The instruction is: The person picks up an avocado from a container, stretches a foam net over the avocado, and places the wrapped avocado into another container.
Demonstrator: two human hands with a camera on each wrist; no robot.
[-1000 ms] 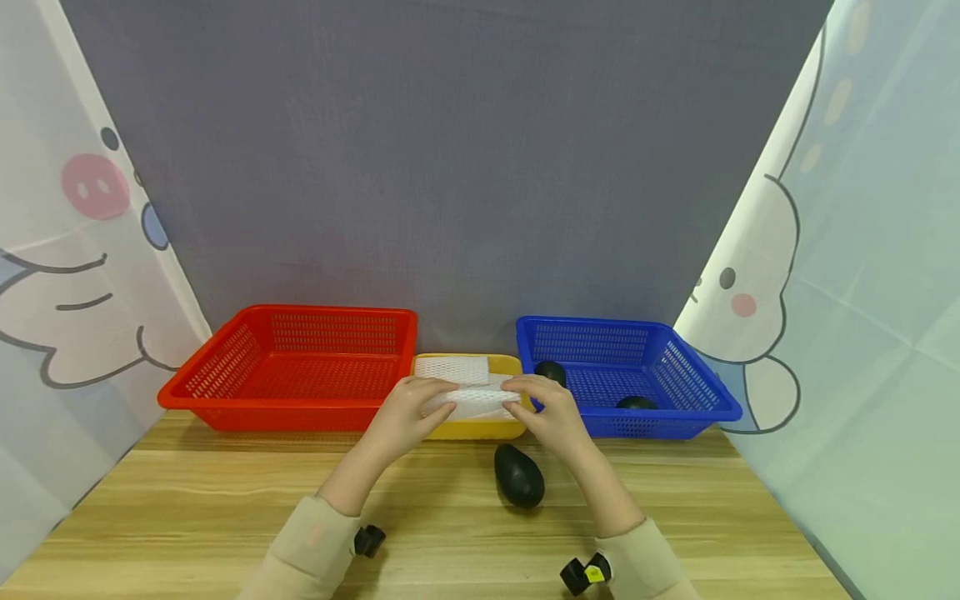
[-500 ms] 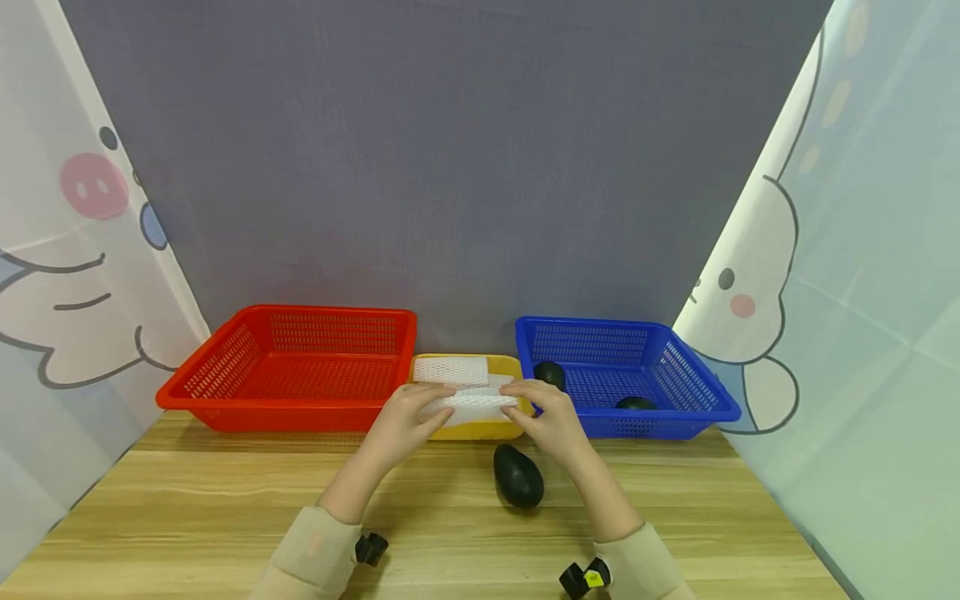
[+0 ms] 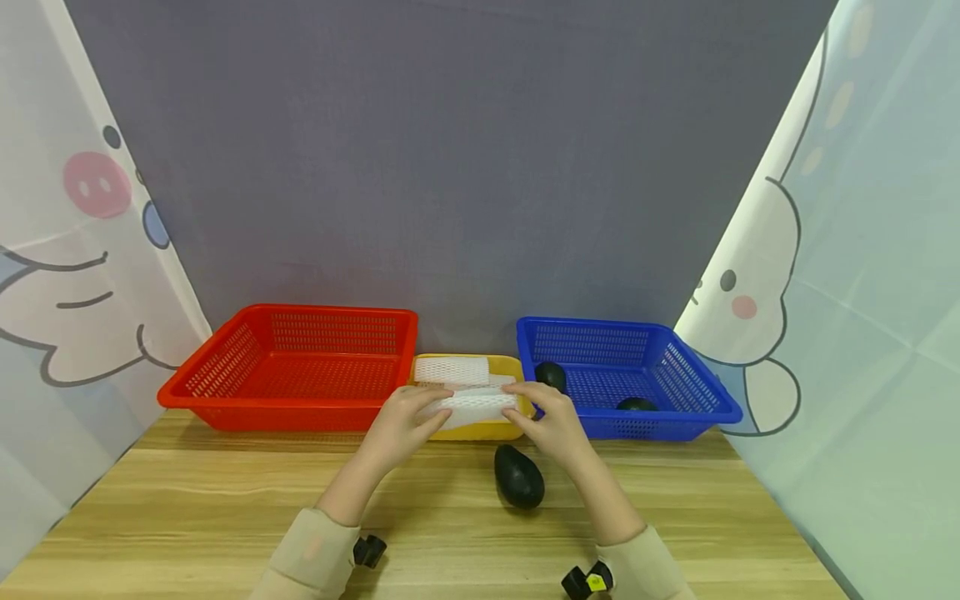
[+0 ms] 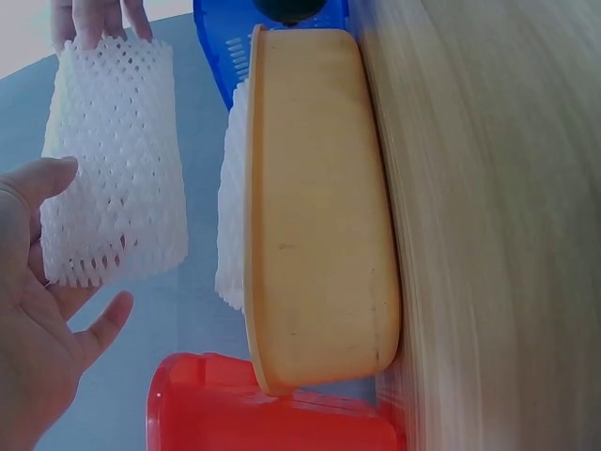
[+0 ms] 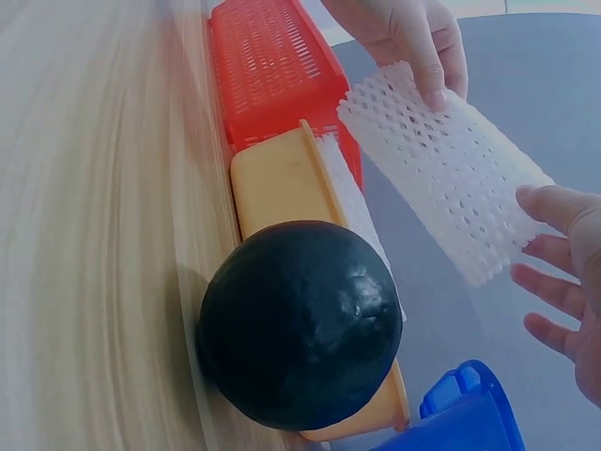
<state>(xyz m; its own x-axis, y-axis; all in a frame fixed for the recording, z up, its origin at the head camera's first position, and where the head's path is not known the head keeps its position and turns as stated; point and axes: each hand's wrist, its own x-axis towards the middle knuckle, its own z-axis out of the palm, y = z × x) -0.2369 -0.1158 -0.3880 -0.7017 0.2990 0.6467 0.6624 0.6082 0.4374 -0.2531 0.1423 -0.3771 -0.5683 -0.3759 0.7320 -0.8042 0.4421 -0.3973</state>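
Pinching a white foam net (image 3: 476,406) below frame centre between nearly closed thumb and fingers of left hand (image 3: 401,423) and right hand (image 3: 555,423), above a yellow tray (image 3: 480,432) containing more white netting (image 3: 452,369), with a red basket (image 3: 285,418) at left and a blue basket (image 3: 637,427) holding two dark avocados (image 3: 551,375) at right.

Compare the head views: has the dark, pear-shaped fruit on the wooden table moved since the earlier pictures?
No; the dark, pear-shaped fruit shows no shift either way relative to the yellow plastic bin beyond it.
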